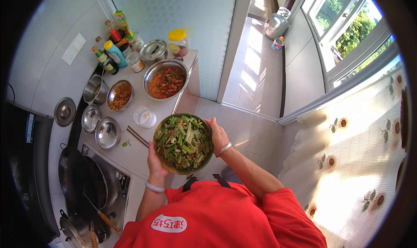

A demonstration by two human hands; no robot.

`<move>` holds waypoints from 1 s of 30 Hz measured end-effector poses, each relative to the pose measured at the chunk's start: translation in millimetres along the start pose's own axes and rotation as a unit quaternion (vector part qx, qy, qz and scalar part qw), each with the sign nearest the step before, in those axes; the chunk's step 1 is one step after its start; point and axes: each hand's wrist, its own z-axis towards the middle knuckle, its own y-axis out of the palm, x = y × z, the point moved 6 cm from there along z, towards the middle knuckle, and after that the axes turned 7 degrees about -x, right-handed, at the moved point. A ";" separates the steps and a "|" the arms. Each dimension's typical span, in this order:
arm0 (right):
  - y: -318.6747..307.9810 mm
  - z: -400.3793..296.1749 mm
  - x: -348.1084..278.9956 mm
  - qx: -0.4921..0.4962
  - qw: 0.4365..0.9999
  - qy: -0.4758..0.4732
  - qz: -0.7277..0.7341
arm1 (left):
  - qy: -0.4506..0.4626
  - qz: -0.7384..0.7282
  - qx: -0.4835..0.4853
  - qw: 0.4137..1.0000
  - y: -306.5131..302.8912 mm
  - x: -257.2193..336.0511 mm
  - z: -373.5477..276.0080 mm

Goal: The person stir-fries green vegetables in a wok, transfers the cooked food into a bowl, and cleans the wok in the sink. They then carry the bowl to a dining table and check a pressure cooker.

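Note:
Between my two hands I hold a green bowl [158, 160] heaped with chopped green stalk vegetables [182, 140] and bits of red pepper. My left hand [156, 161] grips the bowl's lower left side, its palm partly under the rim. On the opposite side my right hand [217, 135] holds the upper right rim, thumb near the edge. The fingers under the bowl are hidden. Close to my left hand, a pair of dark chopsticks [137, 136] lies on the white counter [136, 160]. A clear jar [145, 117] with some white content stands just beyond the bowl.
A steel basin of red chopped food [166, 82] and a smaller bowl of brown food [120, 95] stand on the counter. Bottles and jars [112, 54] crowd the wall corner. At left, a black wok [97, 179] sits on the gas stove [119, 202]. A doorway [251, 69] opens ahead.

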 end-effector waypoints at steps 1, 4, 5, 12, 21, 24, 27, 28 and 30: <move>-25.2 3.0 -13.0 0.012 1.000 -0.017 -0.007 | -0.018 -0.008 -0.029 0.999 26.2 -14.6 14.2; -101.1 8.5 -55.6 0.037 0.998 -0.029 0.032 | -0.031 0.028 -0.037 0.998 92.3 -58.8 57.8; -118.5 5.6 -74.5 0.033 0.995 -0.031 0.084 | -0.039 0.044 -0.049 0.997 110.5 -72.9 72.1; -275.6 25.1 -186.7 0.133 0.983 -0.062 0.111 | -0.125 0.036 -0.111 0.985 246.7 -174.7 194.9; -432.9 99.6 -301.8 0.224 0.952 -0.115 0.174 | -0.204 0.046 -0.180 0.961 403.4 -267.9 369.9; -479.3 135.6 -342.5 0.225 0.952 -0.127 0.165 | -0.227 0.069 -0.198 0.951 449.5 -290.4 426.8; -501.2 172.0 -378.5 0.224 0.944 -0.115 0.213 | -0.229 0.082 -0.193 0.951 472.9 -300.1 484.8; -515.4 184.7 -390.0 0.226 0.944 -0.119 0.207 | -0.228 0.087 -0.187 0.952 483.3 -307.8 502.2; -535.1 214.3 -413.3 0.251 0.946 -0.116 0.169 | -0.231 0.084 -0.197 0.949 508.4 -315.7 532.0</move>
